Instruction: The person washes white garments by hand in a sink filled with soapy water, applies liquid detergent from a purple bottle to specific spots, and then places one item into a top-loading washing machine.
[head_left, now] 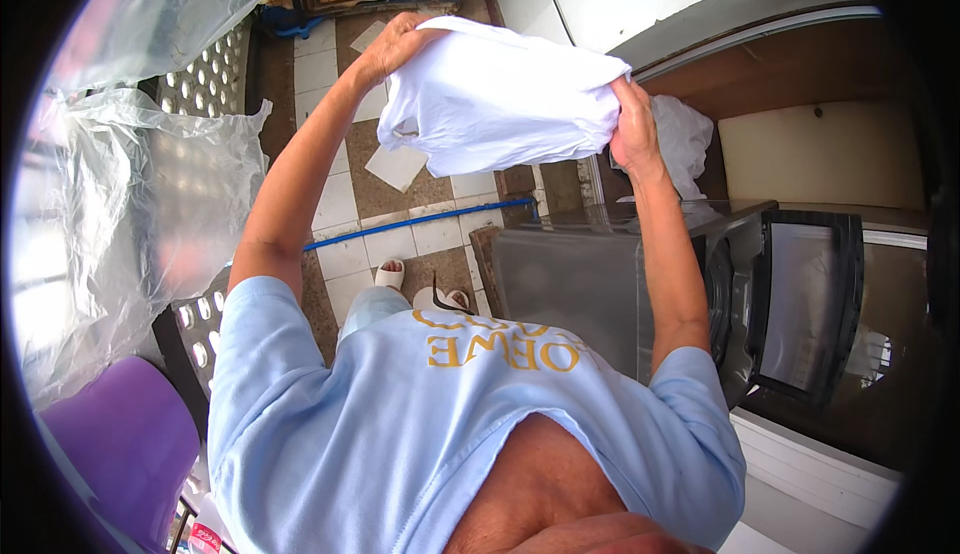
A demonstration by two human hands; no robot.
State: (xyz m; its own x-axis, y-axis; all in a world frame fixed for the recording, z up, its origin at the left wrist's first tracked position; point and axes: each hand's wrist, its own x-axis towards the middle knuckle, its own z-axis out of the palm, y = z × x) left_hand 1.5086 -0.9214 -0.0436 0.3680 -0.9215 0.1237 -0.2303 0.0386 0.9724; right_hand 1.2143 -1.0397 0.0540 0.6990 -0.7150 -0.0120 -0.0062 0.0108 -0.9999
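Observation:
A white cloth garment (505,99) is stretched out in front of me between both hands, raised well above the floor. My left hand (400,46) grips its upper left edge, fingers closed over the fabric. At the right edge my right hand (635,129) clutches a bunched part of it. Folds hang down between the hands, and the kind of garment cannot be made out. Below my right forearm stands a dark grey front-loading washing machine (570,284), with its door (808,306) swung wide on the right.
Clear plastic sheeting (170,194) hangs along a perforated metal panel (205,74) on the left. A purple plastic chair or tub (125,449) sits at the lower left. A blue pipe (420,219) crosses the tiled floor (350,254). A white plastic bag (682,139) lies behind the machine.

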